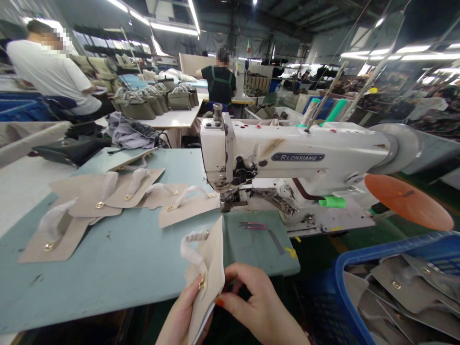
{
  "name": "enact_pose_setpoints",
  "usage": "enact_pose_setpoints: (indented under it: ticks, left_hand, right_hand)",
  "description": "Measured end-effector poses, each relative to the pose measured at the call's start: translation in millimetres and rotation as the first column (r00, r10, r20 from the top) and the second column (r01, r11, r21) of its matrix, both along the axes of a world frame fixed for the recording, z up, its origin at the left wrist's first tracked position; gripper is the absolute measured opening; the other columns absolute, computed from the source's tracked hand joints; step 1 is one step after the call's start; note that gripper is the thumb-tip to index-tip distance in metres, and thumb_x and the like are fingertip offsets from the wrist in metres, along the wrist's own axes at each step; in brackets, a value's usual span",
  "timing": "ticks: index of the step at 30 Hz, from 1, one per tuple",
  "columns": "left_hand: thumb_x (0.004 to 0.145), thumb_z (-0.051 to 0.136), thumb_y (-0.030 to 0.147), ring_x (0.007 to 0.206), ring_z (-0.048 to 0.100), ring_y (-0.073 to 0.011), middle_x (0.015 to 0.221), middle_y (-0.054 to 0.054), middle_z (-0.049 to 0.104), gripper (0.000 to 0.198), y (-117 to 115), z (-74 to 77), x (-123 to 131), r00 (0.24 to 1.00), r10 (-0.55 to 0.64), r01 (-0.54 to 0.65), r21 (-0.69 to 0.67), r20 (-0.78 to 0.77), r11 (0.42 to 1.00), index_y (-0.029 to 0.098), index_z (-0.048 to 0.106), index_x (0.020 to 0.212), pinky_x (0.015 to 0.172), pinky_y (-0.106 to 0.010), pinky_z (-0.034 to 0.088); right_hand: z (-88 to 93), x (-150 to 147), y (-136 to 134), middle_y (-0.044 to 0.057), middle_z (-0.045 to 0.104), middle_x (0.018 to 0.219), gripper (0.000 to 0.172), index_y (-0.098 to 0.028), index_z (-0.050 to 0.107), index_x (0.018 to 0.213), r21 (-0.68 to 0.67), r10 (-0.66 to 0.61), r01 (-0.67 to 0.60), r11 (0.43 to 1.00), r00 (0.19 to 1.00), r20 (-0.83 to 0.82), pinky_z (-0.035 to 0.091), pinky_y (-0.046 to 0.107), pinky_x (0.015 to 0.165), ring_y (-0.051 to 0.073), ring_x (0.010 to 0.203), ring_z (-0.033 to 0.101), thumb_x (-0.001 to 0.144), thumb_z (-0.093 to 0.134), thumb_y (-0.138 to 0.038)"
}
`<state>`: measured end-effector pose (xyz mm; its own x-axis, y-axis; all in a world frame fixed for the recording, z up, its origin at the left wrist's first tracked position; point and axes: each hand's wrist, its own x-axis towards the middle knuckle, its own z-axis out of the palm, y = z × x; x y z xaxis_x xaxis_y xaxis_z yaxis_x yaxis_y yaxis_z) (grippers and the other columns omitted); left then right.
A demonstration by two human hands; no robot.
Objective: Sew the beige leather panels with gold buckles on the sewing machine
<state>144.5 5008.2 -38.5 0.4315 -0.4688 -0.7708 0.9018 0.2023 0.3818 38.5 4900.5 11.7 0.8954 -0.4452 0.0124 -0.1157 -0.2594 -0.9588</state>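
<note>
The beige flap piece with its brass snap and white-wrapped strap is standing on edge at the near rim of the worktop, and I am holding it between both hands. My left hand is cupping it from below, fingers closed on its lower edge. My right hand is pinching its right edge, fingers closed on the material. I am reading "RLONXIANG" on the dark nameplate of the white sewing machine just beyond. More flap pieces are lying overlapped in a row to the left. Pink snips are resting near the needle. A blue crate on my right is holding similar pieces.
</note>
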Motion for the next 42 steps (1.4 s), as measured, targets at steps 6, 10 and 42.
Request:
enact_pose_setpoints:
  ticks: [6, 10, 42]
  left_hand:
    - [0.075, 0.067, 0.012, 0.063, 0.069, -0.0164, 0.090, -0.007, 0.074, 0.049, 0, 9.8, 7, 0.979, -0.093, 0.089, 0.028, 0.181, 0.996, 0.017, 0.053, 0.122, 0.055, -0.023, 0.057]
    - [0.077, 0.069, 0.021, 0.081, 0.070, -0.0197, 0.100, -0.010, 0.072, 0.047, 4, 11.3, 15, 0.960, -0.104, 0.123, -0.061, 0.259, 0.991, 0.015, 0.053, 0.121, 0.069, -0.026, 0.059]
    - [0.059, 0.083, 0.029, 0.080, 0.069, -0.0195, 0.096, -0.005, 0.074, 0.054, 20, 2.8, 40, 0.862, 0.083, -0.087, -0.014, 0.500, 0.996, 0.020, 0.066, 0.109, 0.071, -0.022, 0.059]
  right_hand:
    - [-6.4, 1, -4, -0.002, 0.066, 0.086, 0.010, -0.019, 0.063, 0.091, 0.055, -0.090, 0.092, 0.994, 0.995, -0.040, 0.044, 0.018, 0.066, 0.009, 0.075, 0.057, 0.084, 0.056, -0.021]
    - [-22.4, 3, -9, 0.003, 0.066, 0.081, 0.013, -0.015, 0.058, 0.089, 0.279, -0.107, 0.126, 0.952, 0.991, -0.081, 0.045, 0.021, 0.060, 0.012, 0.071, 0.061, 0.087, 0.050, -0.025]
    - [-14.7, 10, 9, 0.003, 0.071, 0.087, 0.023, -0.018, 0.065, 0.099, 0.380, -0.067, 0.078, 0.922, 0.997, -0.042, 0.050, 0.021, 0.067, 0.012, 0.075, 0.065, 0.083, 0.050, -0.012]
